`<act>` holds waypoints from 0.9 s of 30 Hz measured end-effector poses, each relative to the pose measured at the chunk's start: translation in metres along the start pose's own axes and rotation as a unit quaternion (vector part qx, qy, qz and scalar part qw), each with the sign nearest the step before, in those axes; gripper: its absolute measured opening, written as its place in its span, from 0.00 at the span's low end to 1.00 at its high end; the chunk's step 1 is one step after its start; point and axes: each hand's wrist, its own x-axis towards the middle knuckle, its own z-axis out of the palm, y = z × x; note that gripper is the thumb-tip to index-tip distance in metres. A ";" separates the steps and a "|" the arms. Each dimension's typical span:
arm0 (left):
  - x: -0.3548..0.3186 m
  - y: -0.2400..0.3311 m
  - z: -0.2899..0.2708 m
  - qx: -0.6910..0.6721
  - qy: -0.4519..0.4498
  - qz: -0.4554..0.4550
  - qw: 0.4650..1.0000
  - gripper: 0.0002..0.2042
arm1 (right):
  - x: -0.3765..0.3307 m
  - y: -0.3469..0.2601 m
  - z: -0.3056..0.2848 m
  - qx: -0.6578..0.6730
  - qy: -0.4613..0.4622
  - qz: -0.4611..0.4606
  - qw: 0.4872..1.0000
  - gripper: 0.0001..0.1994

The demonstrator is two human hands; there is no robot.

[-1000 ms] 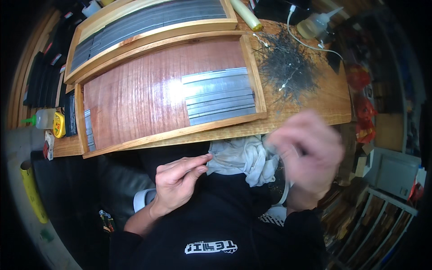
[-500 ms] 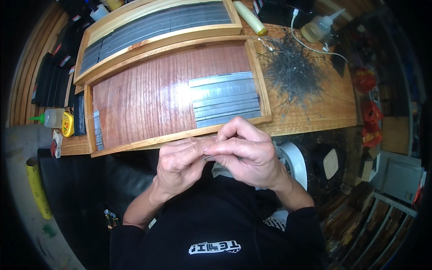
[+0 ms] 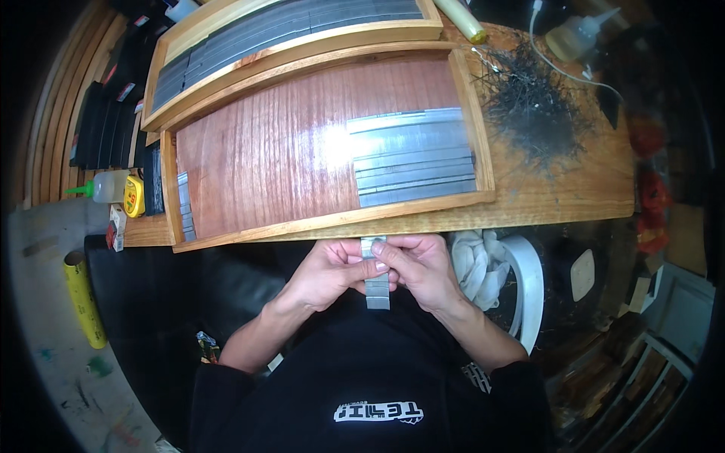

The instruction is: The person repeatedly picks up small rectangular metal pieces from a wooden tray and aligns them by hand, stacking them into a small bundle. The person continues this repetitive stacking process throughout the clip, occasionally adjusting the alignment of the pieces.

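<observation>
A flat silvery-grey strip, marked across into segments (image 3: pixel 377 293), stands upright between my hands just below the table's front edge. My left hand (image 3: pixel 331 273) closes on it from the left, thumb pressed across its face. From the right, my right hand (image 3: pixel 429 273) pinches it too, its thumb close to the left one. Part of the strip is hidden under the thumbs. Beyond my hands, a shallow wooden tray (image 3: pixel 332 220) holds a block of similar-looking grey strips (image 3: pixel 411 151) at its right and a few narrow pieces (image 3: pixel 185 204) at its left.
A second wooden tray (image 3: pixel 294 47) full of dark grey strips lies behind. A heap of thin dark slivers (image 3: pixel 536 106) and a squeeze bottle (image 3: pixel 578 41) are at the right. At the left are a green-tipped bottle (image 3: pixel 109 186) and a yellow tape measure (image 3: pixel 134 196). White cloth (image 3: pixel 479 264) hangs nearby.
My hands have turned from a close fingertip pinch to holding the strip upright, its face now showing. The view has shifted, so the trays and table appear further right.
</observation>
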 end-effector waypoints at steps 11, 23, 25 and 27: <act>-0.034 -0.027 0.011 0.336 0.109 0.225 0.908 0.09 | -0.013 -0.007 0.012 -0.297 -0.033 -0.206 0.932 0.07; -0.030 -0.044 0.018 0.339 0.153 0.360 0.855 0.10 | -0.005 -0.010 0.010 -0.304 -0.110 -0.209 0.923 0.09; -0.032 -0.048 0.018 0.339 0.155 0.344 0.862 0.10 | -0.005 -0.010 0.009 -0.309 -0.114 -0.193 0.924 0.08; -0.032 -0.048 0.018 0.338 0.158 0.338 0.864 0.10 | -0.005 -0.010 0.008 -0.308 -0.119 -0.182 0.926 0.08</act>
